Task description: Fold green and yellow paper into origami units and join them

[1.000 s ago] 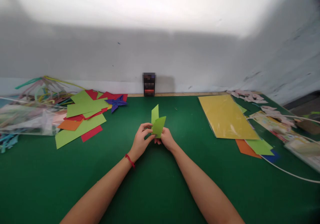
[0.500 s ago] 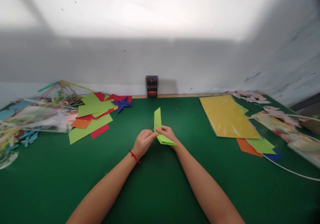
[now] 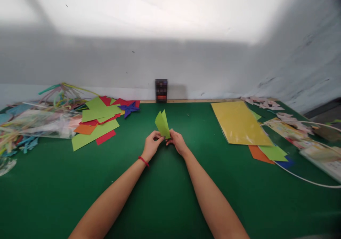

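Observation:
A folded piece of light green paper (image 3: 162, 125) stands up between my two hands, its two pointed ends upward and slightly apart. My left hand (image 3: 152, 142) pinches its lower edge between thumb and fingers; a red cord bracelet circles that wrist. At the lower right corner, my right hand (image 3: 177, 142) has its fingers closed on the same paper. Part of the paper's bottom is hidden behind the fingertips.
Green, red and orange paper sheets (image 3: 96, 132) lie at the left, with a purple folded star (image 3: 129, 109) beside them. Farther left is a heap of colourful strips (image 3: 23, 128). A yellow paper pack (image 3: 239, 123) lies at the right. A blurred dark box (image 3: 161, 91) stands by the wall.
The green paper has turned: its flap at the lower right has swung upward, so both ends now point up. My right hand has shifted from the paper's middle to its lower corner.

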`<move>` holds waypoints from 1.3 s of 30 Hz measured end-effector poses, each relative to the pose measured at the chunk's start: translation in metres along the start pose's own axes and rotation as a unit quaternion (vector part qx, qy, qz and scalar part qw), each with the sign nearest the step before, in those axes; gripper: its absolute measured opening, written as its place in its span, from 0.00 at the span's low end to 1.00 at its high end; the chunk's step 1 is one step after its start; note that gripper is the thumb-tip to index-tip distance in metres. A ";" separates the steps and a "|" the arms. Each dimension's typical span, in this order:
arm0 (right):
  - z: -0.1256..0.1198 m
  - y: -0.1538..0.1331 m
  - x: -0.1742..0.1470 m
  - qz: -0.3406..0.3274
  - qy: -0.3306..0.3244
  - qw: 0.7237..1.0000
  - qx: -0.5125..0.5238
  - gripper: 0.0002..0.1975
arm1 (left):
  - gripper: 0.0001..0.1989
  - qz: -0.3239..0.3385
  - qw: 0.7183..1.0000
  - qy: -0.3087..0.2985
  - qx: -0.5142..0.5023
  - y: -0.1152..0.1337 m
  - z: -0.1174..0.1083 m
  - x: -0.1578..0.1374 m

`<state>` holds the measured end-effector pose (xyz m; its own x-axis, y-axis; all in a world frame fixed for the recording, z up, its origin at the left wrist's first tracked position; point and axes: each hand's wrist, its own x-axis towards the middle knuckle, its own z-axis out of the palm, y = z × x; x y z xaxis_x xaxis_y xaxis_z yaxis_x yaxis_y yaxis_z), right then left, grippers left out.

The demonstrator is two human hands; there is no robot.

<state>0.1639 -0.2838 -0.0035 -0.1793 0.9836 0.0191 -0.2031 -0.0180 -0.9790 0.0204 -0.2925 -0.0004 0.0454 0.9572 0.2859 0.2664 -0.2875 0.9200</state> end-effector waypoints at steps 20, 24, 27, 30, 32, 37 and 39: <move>-0.001 -0.048 0.015 -0.089 0.075 0.990 -0.082 0.17 | 0.12 -0.076 0.987 0.026 -0.139 0.048 -0.006 0.051; 0.016 -0.071 0.021 -0.084 0.136 0.986 -0.040 0.17 | 0.10 -0.075 0.988 -0.001 -0.133 0.058 -0.001 0.044; 0.024 -0.076 0.020 -0.079 0.165 0.982 -0.039 0.16 | 0.08 -0.070 0.991 -0.026 -0.113 0.065 -0.003 0.039; 0.022 -0.081 0.016 -0.073 0.149 0.985 -0.052 0.13 | 0.07 -0.034 0.998 -0.049 -0.032 0.076 -0.014 0.039; 0.020 -0.087 0.011 -0.070 0.133 0.986 -0.070 0.12 | 0.08 0.003 1.000 -0.021 0.023 0.086 -0.024 0.042; 0.028 -0.104 -0.002 -0.077 0.082 0.986 -0.125 0.11 | 0.10 0.059 0.998 -0.006 0.011 0.109 -0.044 0.044; 0.033 -0.108 -0.006 -0.082 0.070 0.984 -0.141 0.11 | 0.08 0.060 0.998 0.003 0.002 0.114 -0.046 0.042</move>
<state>0.1547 -0.2935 0.1088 -0.0287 0.9844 0.1735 0.0599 0.1750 -0.9827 0.0081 -0.2863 0.1294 0.0719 0.9160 0.3946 0.2641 -0.3990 0.8781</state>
